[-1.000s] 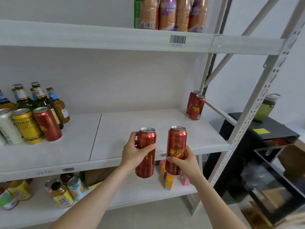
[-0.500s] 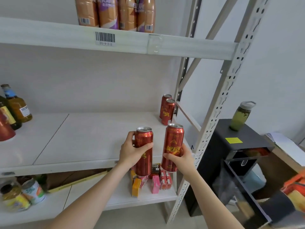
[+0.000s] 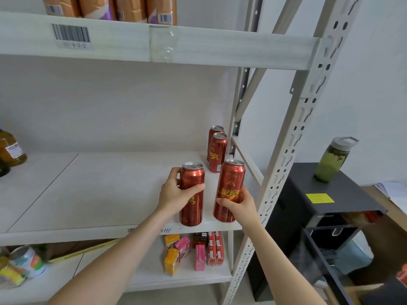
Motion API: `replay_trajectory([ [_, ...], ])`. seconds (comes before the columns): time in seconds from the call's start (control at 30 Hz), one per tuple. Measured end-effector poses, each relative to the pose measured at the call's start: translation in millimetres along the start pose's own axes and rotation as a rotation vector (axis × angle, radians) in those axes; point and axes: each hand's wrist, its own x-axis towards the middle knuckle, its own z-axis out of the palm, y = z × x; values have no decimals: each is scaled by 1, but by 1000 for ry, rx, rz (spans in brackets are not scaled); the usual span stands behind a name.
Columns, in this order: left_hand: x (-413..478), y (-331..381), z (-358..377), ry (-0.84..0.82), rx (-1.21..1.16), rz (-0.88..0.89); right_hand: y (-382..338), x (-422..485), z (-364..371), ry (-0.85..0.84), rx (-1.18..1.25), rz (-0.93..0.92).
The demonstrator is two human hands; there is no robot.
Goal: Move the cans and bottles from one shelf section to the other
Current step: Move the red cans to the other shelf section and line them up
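Observation:
My left hand grips a tall red can around its upper half. My right hand holds a second red can from its lower right side. Both cans stand upright over the front right part of the middle shelf; whether their bases touch the board I cannot tell. Two more red cans stand one behind the other at the shelf's back right corner. A brown glass bottle shows at the left edge of the same shelf.
A perforated upright post rises just right of my right hand. Brown bottles line the top shelf. Small cartons and cans sit on the lower shelf. A black cabinet with a green drink bottle stands to the right.
Both hands have carried their cans up and rightward, from in front of the shelf edge to over the shelf's right end. The view has turned right; the left group of drinks left the frame.

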Motion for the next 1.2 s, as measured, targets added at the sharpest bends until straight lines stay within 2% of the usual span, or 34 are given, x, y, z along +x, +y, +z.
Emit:
replay_trajectory([
  [0.57,99,-27,41,18,-21,46,34,127,12,33,28,-29],
  [1.2,117,-35,43,-52,-106,100,51,184,23,25,5,-64],
])
